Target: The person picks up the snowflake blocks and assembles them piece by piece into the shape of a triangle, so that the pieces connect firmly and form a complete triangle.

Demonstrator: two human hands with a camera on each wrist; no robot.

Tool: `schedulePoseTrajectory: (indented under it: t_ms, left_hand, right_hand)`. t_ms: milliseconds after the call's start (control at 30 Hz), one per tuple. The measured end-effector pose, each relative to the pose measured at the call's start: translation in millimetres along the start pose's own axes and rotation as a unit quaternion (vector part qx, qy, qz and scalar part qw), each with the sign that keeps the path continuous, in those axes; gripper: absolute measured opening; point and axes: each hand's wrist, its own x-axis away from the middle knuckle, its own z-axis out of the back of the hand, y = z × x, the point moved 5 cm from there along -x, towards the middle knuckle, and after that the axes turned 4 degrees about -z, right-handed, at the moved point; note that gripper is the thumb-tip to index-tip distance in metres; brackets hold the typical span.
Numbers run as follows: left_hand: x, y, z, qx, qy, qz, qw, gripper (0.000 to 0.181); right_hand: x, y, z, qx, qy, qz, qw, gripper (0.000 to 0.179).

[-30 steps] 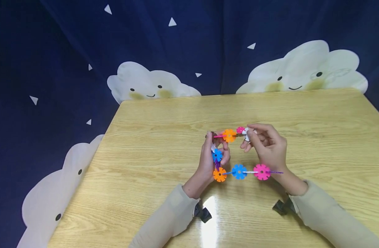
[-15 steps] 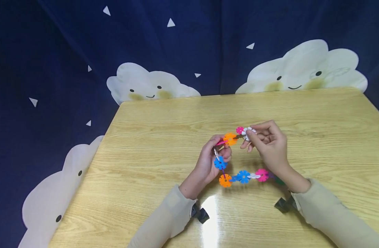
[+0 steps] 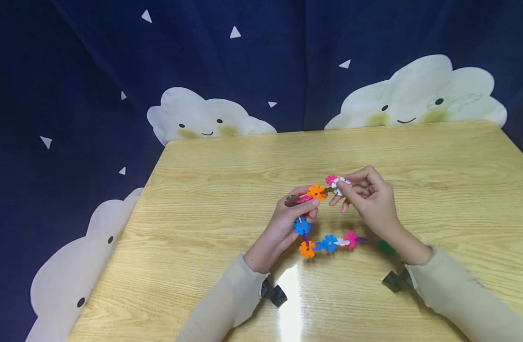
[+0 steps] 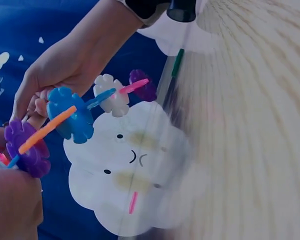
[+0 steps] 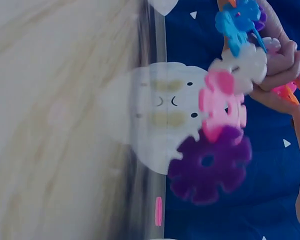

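Observation:
A chain of notched plastic snowflake discs, bent into a U, hangs between the hands above the table. In the head view my left hand (image 3: 282,221) grips it near a brown disc (image 3: 292,200) and a pink disc (image 3: 304,199), thumb beside the orange disc (image 3: 316,193). My right hand (image 3: 374,204) pinches a white disc (image 3: 340,186) between thumb and fingers, at the chain's upper end. The lower stretch dangles free: an orange disc (image 3: 307,249), a blue disc (image 3: 329,242), a pink disc (image 3: 350,240), and a purple end disc (image 5: 210,165), large in the right wrist view.
On the wooden table (image 3: 201,213) lie a loose pink disc (image 4: 133,202) beyond the hands and a green disc (image 3: 387,247), partly behind the right forearm. A dark blue curtain (image 3: 252,61) with white clouds stands at the table's far and left edges.
The left hand has shifted its grip, its thumb now across the chain by the orange disc. The lower stretch has swung and tilted. The green disc has come into view; the right hand still pinches the white disc.

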Motion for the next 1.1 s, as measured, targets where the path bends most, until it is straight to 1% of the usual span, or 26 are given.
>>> schedulePoseTrajectory:
  t_ms: [100, 167, 200, 233, 267, 300, 333, 367, 400, 467, 533, 567, 600, 667, 700, 733, 800, 833, 867, 900, 967, 1100]
  left_hand:
    - [-0.7, 1.3, 0.8, 0.005, 0.006, 0.001, 1.0000, 0.021]
    - [-1.1, 3.6, 1.1, 0.016, 0.004, -0.002, 0.9999, 0.020]
    - [-1.4, 5.2, 1.0, 0.019, -0.002, -0.006, 0.9998, 0.021]
    - [-1.6, 6.8, 1.0, 0.022, -0.009, -0.009, 0.9997, 0.022]
    - [-1.7, 8.5, 1.1, 0.027, -0.017, -0.011, 0.9994, 0.023]
    - [-1.9, 10.2, 1.5, 0.030, -0.024, -0.012, 0.9992, 0.025]
    - [-2.0, 11.8, 2.1, 0.033, -0.033, -0.014, 0.9988, 0.027]
    - [-2.0, 13.2, 2.7, 0.032, -0.041, -0.015, 0.9985, 0.030]
    - [-1.9, 14.4, 3.4, 0.031, -0.050, -0.015, 0.9982, 0.033]
    - [-1.3, 15.9, 5.1, 0.029, -0.062, -0.012, 0.9976, 0.040]
    - [-0.7, 16.9, 6.3, 0.025, -0.073, -0.011, 0.9969, 0.046]
    - [-0.2, 16.9, 6.9, 0.021, -0.077, -0.008, 0.9967, 0.048]
    - [0.2, 16.8, 7.1, 0.018, -0.082, -0.006, 0.9964, 0.049]
    - [0.7, 15.9, 7.5, 0.011, -0.087, 0.000, 0.9961, 0.050]
    - [0.9, 15.4, 7.3, 0.008, -0.090, 0.002, 0.9959, 0.050]
    - [1.0, 14.8, 7.3, 0.005, -0.092, 0.004, 0.9957, 0.050]
    - [1.1, 13.7, 7.2, 0.003, -0.095, 0.008, 0.9954, 0.050]
    - [1.0, 13.3, 7.2, 0.003, -0.096, 0.009, 0.9954, 0.050]
    - [0.8, 13.1, 7.2, 0.003, -0.096, 0.009, 0.9953, 0.049]
    - [0.5, 13.1, 7.4, 0.003, -0.096, 0.008, 0.9954, 0.049]
    - [-0.2, 13.1, 7.9, 0.002, -0.095, 0.007, 0.9955, 0.047]
    - [-1.7, 11.8, 8.2, -0.001, -0.091, 0.006, 0.9958, 0.044]
  right_hand:
    - [-2.0, 0.6, 2.3, 0.001, -0.012, -0.006, 0.9999, 0.019]
    - [-4.0, 2.9, 7.5, 0.019, -0.009, -0.022, 0.9995, 0.020]
    - [-5.8, 5.3, 11.3, 0.029, -0.007, -0.035, 0.9990, 0.020]
    - [-7.9, 8.7, 15.8, 0.046, 0.000, -0.053, 0.9975, 0.019]
    - [-10.3, 13.0, 20.7, 0.075, 0.006, -0.073, 0.9944, 0.017]
    - [-12.9, 18.5, 25.9, 0.111, 0.012, -0.098, 0.9889, 0.015]
    - [-15.8, 25.0, 30.7, 0.156, 0.013, -0.124, 0.9799, 0.015]
    - [-18.9, 32.2, 34.4, 0.204, 0.007, -0.146, 0.9680, 0.017]
    - [-22.0, 39.7, 37.5, 0.252, -0.005, -0.169, 0.9528, 0.019]
    - [-27.2, 56.0, 41.8, 0.352, -0.040, -0.204, 0.9127, 0.025]
    - [-31.4, 72.3, 42.9, 0.416, -0.089, -0.227, 0.8760, 0.027]
    - [-33.0, 79.6, 42.4, 0.436, -0.116, -0.235, 0.8613, 0.029]
    - [-34.0, 86.7, 42.0, 0.449, -0.139, -0.245, 0.8481, 0.030]
    - [-35.2, 99.1, 40.4, 0.466, -0.178, -0.256, 0.8277, 0.032]
    - [-35.7, 103.6, 39.5, 0.475, -0.192, -0.258, 0.8194, 0.033]
    - [-36.1, 107.4, 38.4, 0.480, -0.202, -0.257, 0.8137, 0.032]
    - [-36.8, 112.2, 36.5, 0.489, -0.214, -0.252, 0.8072, 0.028]
    - [-37.3, 113.5, 35.9, 0.493, -0.215, -0.247, 0.8061, 0.025]
    - [-37.7, 114.3, 35.2, 0.494, -0.215, -0.242, 0.8070, 0.022]
    - [-38.0, 114.3, 34.6, 0.491, -0.214, -0.240, 0.8097, 0.019]
    - [-38.3, 113.4, 33.6, 0.480, -0.211, -0.238, 0.8180, 0.016]
    - [-32.2, 106.3, 35.9, 0.462, -0.193, -0.244, 0.8305, 0.017]
